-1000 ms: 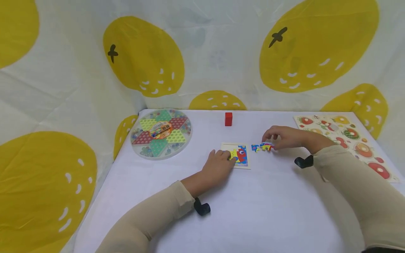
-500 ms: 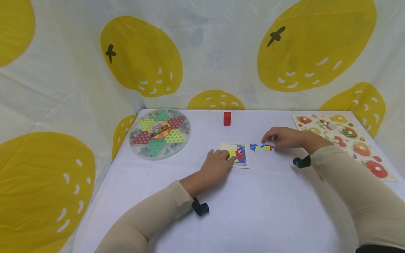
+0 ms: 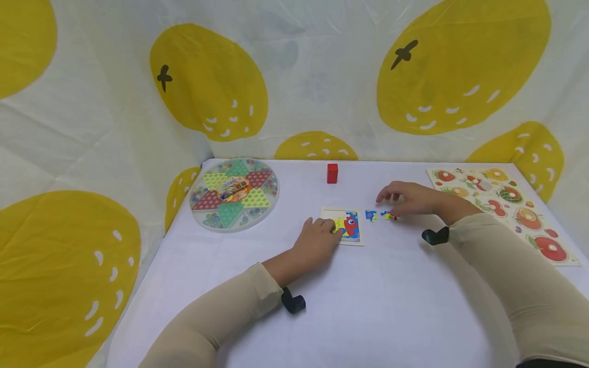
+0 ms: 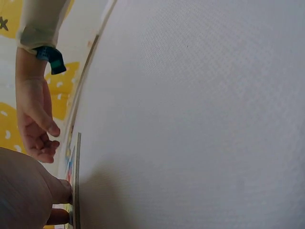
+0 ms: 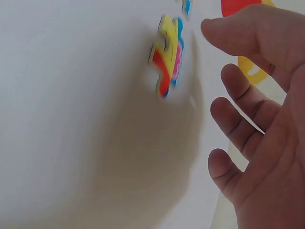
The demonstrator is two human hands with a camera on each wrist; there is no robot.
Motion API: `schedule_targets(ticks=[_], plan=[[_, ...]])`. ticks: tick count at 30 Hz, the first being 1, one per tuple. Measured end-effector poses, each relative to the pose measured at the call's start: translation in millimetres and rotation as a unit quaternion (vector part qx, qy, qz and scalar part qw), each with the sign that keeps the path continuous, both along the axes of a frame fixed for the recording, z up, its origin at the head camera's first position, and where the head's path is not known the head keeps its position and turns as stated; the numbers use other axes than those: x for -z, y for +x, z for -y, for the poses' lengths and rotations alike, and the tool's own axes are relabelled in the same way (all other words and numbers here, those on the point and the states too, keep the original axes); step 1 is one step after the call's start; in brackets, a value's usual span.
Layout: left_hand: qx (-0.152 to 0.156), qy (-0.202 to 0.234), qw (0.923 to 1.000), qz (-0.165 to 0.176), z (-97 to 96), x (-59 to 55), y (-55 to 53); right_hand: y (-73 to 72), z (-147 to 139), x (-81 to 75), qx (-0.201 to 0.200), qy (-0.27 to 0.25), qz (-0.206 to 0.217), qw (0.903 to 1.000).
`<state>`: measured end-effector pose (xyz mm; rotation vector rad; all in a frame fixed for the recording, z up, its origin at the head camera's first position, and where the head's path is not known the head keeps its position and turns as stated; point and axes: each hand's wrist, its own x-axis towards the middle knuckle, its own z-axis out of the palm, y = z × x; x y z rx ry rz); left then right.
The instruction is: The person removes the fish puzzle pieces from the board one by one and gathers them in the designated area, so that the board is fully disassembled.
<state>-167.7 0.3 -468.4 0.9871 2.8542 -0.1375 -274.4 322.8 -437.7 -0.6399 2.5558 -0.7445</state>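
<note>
A small puzzle board point(image 3: 358, 243) with a pale wooden frame lies on the white table, showing a red, yellow and blue fish picture. My left hand point(image 3: 315, 245) rests on its left part, thumb and fingers against the face, as the left wrist view also shows. Just right of the board are two loose puzzle pieces: a blue-and-yellow one point(image 3: 370, 215) and a yellow, red and pink one point(image 5: 169, 57). Above the second piece hovers my right hand point(image 3: 411, 198), fingers parted and loosely bent, with nothing between them; in the head view it partly covers that piece.
A red block point(image 3: 332, 174) stands near the table's back edge. On the left lies a round Chinese checkers board point(image 3: 252, 220) with marbles; a fruit-picture board point(image 3: 494, 191) lies at the right. A fruit-print cloth point(image 3: 322, 76) hangs behind the table.
My right hand has lifted slightly off the yellow, red and pink puzzle piece and shifted a little left over it. My left hand has stayed on the puzzle board.
</note>
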Motion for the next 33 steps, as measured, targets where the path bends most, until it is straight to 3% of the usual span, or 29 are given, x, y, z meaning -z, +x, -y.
schedule_targets(ticks=[12,26,33], plan=[[-0.003,0.002,0.9999,0.014,-1.5,-1.4,-0.3,-4.8,30.9,0.3,-0.032,-0.003,-0.009,0.9995],[0.007,-0.011,0.9999,-0.001,-1.5,-2.3,0.2,-9.3,57.9,2.5,-0.072,-0.023,-0.011,0.9971],[0.01,-0.012,0.9998,-0.01,-1.2,-0.7,-0.8,-14.0,69.0,6.2,-0.086,-0.002,-0.007,0.9962]])
